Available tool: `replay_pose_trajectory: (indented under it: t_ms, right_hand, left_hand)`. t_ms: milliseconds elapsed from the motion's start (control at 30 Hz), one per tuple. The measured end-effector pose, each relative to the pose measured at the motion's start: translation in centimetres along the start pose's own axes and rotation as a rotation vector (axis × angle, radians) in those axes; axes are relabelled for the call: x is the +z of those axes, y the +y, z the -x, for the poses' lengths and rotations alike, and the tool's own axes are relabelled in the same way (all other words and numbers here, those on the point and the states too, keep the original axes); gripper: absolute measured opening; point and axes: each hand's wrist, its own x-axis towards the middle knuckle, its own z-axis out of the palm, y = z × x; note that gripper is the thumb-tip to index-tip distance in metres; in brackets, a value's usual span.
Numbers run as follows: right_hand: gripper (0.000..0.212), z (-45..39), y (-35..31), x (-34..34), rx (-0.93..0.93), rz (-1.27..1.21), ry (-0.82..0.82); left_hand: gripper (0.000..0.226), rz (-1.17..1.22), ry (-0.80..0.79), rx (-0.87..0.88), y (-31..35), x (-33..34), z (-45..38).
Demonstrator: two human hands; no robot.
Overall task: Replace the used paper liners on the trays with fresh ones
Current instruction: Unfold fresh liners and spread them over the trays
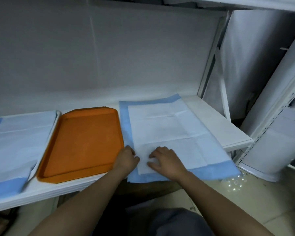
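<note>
Open shelf top right of blue-edged liner, orange tray just left, rack post behind.

A white shelf carries everything. An orange tray, bare inside, lies flat on it near the front edge. Just right of the tray lies a white paper liner with blue borders, spread flat, its near end hanging over the shelf's front edge. Left of the tray sits a white tray, only its rim showing, covered by another blue-edged liner whose near end drapes toward the shelf's front.
</note>
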Motion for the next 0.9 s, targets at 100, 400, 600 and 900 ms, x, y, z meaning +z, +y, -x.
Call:
replay_pose_trajectory:
  t_ms: [100,400,600,900]
  right_hand:
    - [0.073,1.7,-1.6,1.4,-0.154,0.121,-0.179]
    - [0.016,1.1,-3.1,1.8,0.159,0.065,0.112]
    - [0.022,0.5,-1.4,1.3,0.273,-0.174,-0.06]
    - [0.031,-0.4,-1.5,1.2,0.298,-0.12,-0.103]
  left_hand:
    - [0.013,0.063,-0.011,-0.116,-0.8,-0.6,2.5]
    - [0.033,0.562,-0.404,-0.556,-2.1,0.6,5.1]
    - [0.035,0.855,-0.286,-0.57,-1.0,2.0,5.0]
    - [0.028,0.824,-0.315,-0.642,-1.7,1.1,5.5]
